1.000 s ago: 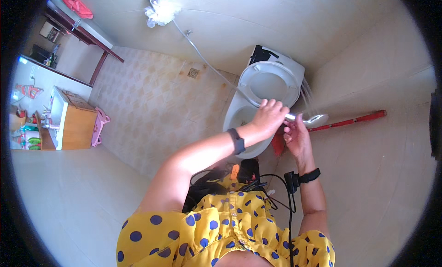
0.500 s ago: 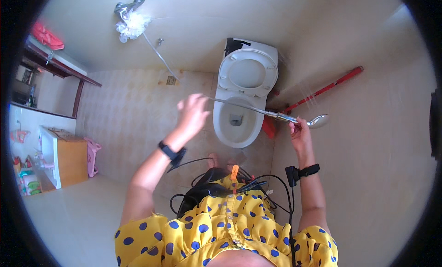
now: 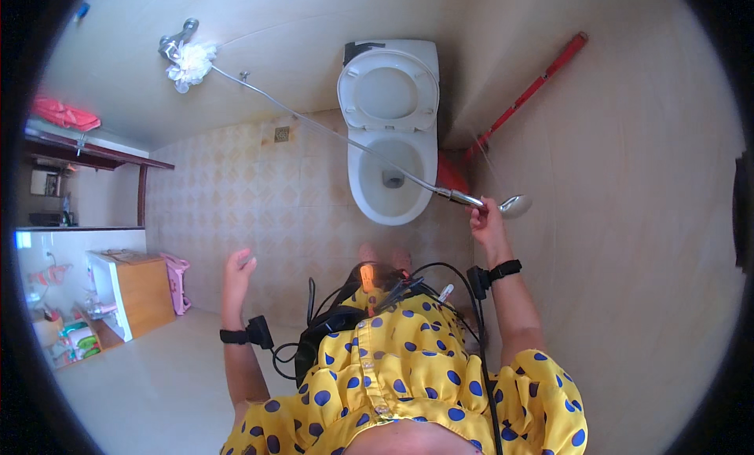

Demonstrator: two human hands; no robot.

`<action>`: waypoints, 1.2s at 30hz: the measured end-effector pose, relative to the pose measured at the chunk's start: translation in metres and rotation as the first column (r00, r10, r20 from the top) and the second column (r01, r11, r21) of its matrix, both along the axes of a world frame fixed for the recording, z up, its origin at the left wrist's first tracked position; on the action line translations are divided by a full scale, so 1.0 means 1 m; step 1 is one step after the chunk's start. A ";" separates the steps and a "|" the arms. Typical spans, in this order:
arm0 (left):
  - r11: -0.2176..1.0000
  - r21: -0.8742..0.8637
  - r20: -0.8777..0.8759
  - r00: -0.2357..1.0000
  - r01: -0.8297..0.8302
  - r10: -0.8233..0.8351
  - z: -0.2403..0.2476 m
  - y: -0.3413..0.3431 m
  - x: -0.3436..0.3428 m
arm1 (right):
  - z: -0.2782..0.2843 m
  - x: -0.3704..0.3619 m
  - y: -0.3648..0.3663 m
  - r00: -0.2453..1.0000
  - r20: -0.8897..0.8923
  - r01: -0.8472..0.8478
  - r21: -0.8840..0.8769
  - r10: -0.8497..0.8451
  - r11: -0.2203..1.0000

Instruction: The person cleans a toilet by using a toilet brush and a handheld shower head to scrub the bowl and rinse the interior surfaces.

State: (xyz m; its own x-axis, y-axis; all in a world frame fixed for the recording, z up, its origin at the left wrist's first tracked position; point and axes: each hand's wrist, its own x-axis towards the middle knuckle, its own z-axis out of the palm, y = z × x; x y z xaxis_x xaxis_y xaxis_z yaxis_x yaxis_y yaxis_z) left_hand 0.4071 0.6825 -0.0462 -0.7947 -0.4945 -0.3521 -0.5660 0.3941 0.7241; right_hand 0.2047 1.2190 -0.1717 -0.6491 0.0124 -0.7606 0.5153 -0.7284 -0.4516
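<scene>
My right hand (image 3: 488, 221) is closed around the chrome handle of a shower head (image 3: 515, 207), to the right of the toilet bowl. Thin streaks of water show above it, near the right wall. From the handle a silver shower hose (image 3: 326, 131) stretches across the bowl to the wall tap (image 3: 179, 37) at the upper left. The white toilet (image 3: 357, 188) has its seat and lid raised. Well apart from the hose, my left hand (image 3: 236, 271) hangs over the floor at the left, fingers loosely bent and apart, holding nothing.
A red long-handled tool (image 3: 530, 94) leans beside the toilet along the right wall. A white bath puff (image 3: 190, 65) hangs at the tap. On the left stand a wooden-sided cabinet (image 3: 149, 298) and a pink folded stool (image 3: 177, 284). Black cables (image 3: 452, 270) cross my front.
My left hand has come away from the hose and moved left and down. The hose now stretches straighter up to the tap. My right hand still holds the shower head.
</scene>
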 end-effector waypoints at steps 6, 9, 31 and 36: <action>0.996 0.032 0.068 0.995 -0.080 0.078 0.027 0.019 0.004 | -0.029 0.038 0.016 0.982 0.147 0.130 -0.058 -0.120 0.990; 1.000 -0.002 0.037 0.999 0.021 -0.020 0.022 0.011 -0.005 | -0.040 0.055 0.019 0.969 0.161 0.203 -0.077 -0.189 0.976; 0.987 0.096 0.053 0.990 0.126 -0.132 -0.009 -0.059 -0.040 | -0.100 0.092 -0.019 0.903 0.118 0.421 -0.039 -0.414 0.906; 0.992 0.100 0.080 0.994 0.071 -0.079 -0.002 -0.057 -0.027 | -0.094 0.074 -0.032 0.917 0.108 0.388 -0.019 -0.384 0.922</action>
